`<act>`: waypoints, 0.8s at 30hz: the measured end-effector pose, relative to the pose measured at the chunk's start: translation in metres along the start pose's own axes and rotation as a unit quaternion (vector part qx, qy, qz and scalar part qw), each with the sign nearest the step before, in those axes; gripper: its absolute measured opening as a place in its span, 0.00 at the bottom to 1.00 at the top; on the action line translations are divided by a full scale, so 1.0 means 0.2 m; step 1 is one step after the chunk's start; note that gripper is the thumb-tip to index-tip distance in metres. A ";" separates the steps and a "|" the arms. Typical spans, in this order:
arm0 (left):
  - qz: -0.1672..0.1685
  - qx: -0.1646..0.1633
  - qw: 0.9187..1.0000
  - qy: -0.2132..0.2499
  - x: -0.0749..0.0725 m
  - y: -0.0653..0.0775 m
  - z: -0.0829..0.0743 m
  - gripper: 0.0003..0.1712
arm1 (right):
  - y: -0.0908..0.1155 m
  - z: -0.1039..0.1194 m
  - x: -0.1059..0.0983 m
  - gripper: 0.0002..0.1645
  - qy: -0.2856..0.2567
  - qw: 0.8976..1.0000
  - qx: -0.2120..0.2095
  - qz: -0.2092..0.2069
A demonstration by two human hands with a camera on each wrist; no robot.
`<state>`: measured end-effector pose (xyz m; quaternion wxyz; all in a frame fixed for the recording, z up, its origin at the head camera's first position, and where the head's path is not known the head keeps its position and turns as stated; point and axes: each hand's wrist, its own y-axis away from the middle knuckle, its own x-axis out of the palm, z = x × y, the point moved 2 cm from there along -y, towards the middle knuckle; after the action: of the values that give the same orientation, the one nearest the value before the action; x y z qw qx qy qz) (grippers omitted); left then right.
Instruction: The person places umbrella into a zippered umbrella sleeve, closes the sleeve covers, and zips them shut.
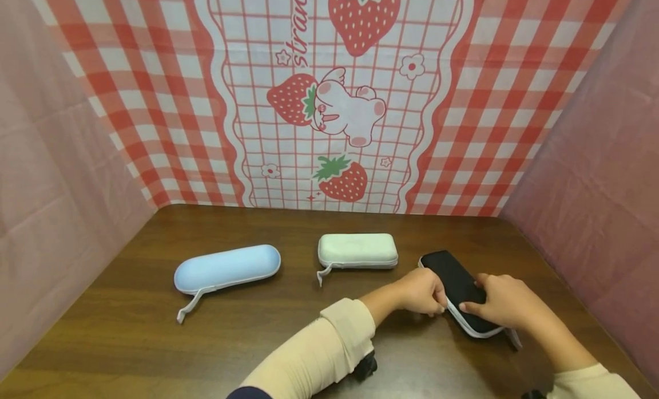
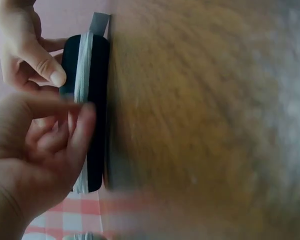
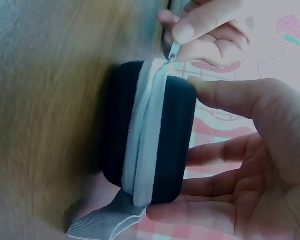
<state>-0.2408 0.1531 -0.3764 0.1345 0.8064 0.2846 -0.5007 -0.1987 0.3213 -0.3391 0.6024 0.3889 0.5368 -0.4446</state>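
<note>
Lying near the table's (image 1: 154,342) right edge, the black case (image 1: 453,276) is gripped by the right hand (image 1: 507,301) while the left hand (image 1: 419,290) pinches its zipper pull (image 3: 174,50).

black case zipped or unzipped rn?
Zipped, apparently: the black case shows its grey zipper band closed, halves together. Left hand pinches the pull.

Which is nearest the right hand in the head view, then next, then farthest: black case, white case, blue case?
1. Black case: under the right hand, held.
2. White case: mid-table, to its left.
3. Blue case: far left.
</note>
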 end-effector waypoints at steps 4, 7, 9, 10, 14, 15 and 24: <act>0.015 0.022 1.000 -0.003 0.02 0.00 -0.03 0.04 | 0.00 0.01 0.00 0.39 -0.004 1.000 0.005 -0.005; 0.002 0.012 1.000 -0.014 0.02 0.00 -0.01 0.04 | 0.00 0.01 0.00 0.37 -0.002 1.000 0.018 -0.008; 0.000 0.006 1.000 -0.016 0.02 0.00 0.01 0.04 | 0.01 0.02 0.01 0.35 -0.005 1.000 0.028 -0.004; -0.001 0.005 1.000 -0.015 0.02 0.00 0.02 0.04 | 0.01 0.02 0.01 0.34 -0.006 0.999 0.033 -0.002; -0.010 0.010 1.000 -0.027 0.00 0.00 0.05 0.04 | 0.01 0.05 0.00 0.31 -0.012 0.999 0.044 0.011; -0.014 0.008 0.999 -0.033 0.00 0.00 0.06 0.04 | 0.01 0.06 0.00 0.31 -0.012 0.999 0.044 0.015; -0.043 -0.013 0.997 -0.061 -0.07 0.00 0.14 0.05 | -0.01 0.09 -0.06 0.23 -0.003 1.000 -0.003 0.022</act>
<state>-0.2660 0.1343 -0.3773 0.1406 0.7593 0.3168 -0.5507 -0.1956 0.3044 -0.3251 0.6145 0.3975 0.5278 -0.4312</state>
